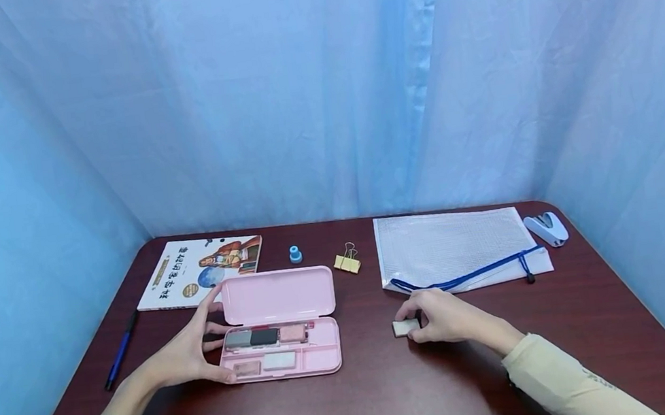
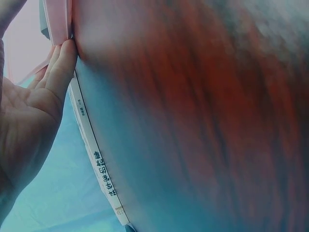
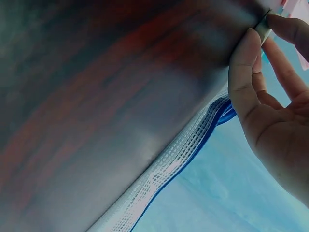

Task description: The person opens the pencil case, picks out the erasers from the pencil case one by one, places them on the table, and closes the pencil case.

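Nearest the camera, at the frame's bottom edge, pale sleeves (image 1: 567, 372) are seen, the R one marked w/ lettering too small to read. The small pale block (image 1: 403, 327) is pinched by its R end between thumb and fingertips of the R hand (image 1: 446, 316), low at the tabletop (image 1: 379, 401), R of the pink case (image 1: 323, 358) and near the mesh pouch (image 1: 453, 241); whether it touches the wood can't be told. By the L hand (image 1: 182, 351), fingers and thumb are spread along the case's L side, nothing being lifted. The block is judged light, prob. firm & not fragile; it is best taken by opposite edges. The case is prob. thin, stiff, slightly slick plastic — best steadied by its base rim, since the raised lid (image 1: 279, 296) would likely swing. As for writing: Chinese characters are printed on the book (image 1: 177, 280), cover and spine — too slanted or small to be read surely. No brand is made out on block or case.
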{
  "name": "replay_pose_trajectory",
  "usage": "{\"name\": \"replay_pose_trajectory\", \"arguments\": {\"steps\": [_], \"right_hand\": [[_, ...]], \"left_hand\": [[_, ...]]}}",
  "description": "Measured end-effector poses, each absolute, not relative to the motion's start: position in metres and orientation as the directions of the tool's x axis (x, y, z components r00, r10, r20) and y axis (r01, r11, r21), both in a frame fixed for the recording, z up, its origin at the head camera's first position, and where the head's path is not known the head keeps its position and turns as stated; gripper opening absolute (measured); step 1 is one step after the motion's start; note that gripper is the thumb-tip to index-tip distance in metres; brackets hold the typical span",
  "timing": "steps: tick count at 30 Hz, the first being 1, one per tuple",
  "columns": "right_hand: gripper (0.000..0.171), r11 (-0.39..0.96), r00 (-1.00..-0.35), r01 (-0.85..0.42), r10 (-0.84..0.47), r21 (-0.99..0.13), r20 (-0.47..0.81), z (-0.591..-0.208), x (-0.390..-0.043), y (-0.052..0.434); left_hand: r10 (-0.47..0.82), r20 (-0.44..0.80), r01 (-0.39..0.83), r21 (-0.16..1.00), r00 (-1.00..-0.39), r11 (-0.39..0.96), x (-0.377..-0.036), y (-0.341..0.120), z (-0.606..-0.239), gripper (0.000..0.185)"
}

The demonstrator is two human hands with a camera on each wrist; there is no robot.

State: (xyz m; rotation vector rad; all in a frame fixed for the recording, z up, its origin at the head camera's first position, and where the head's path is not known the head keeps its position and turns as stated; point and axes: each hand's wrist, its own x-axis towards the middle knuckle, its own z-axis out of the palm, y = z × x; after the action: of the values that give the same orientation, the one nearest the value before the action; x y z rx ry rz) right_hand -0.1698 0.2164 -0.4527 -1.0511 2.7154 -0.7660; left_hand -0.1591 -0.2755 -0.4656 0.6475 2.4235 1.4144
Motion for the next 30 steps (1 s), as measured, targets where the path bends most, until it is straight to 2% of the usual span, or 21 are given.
{"name": "replay_pose_trajectory", "arguments": {"steps": [17, 22, 26, 30], "right_hand": [[0.023, 0.619, -0.736, -0.556, -0.677, -0.555, -0.018, -0.447, -0.174, 0.219], [0.027, 0.652, -0.754, -0.534, -0.655, -0.539, -0.045, -0.44, -0.175, 0.217], [0.032, 0.669, -0.771, -0.55, -0.637, -0.499, -0.003, -0.428, -0.173, 0.212], [0.031, 0.624, -0.765, -0.58, -0.638, -0.523, 0.087, -0.409, -0.172, 0.202]], "left_hand": [[0.502, 0.002, 0.246, 0.873, -0.865, 0.42, -0.16, -0.276, -0.467, 0.144], [0.497, -0.005, 0.242, 0.869, -0.867, 0.431, -0.161, -0.276, -0.465, 0.143], [0.496, -0.009, 0.241, 0.866, -0.869, 0.437, -0.159, -0.276, -0.464, 0.142], [0.495, -0.008, 0.241, 0.866, -0.869, 0.437, -0.159, -0.275, -0.465, 0.141]]}}
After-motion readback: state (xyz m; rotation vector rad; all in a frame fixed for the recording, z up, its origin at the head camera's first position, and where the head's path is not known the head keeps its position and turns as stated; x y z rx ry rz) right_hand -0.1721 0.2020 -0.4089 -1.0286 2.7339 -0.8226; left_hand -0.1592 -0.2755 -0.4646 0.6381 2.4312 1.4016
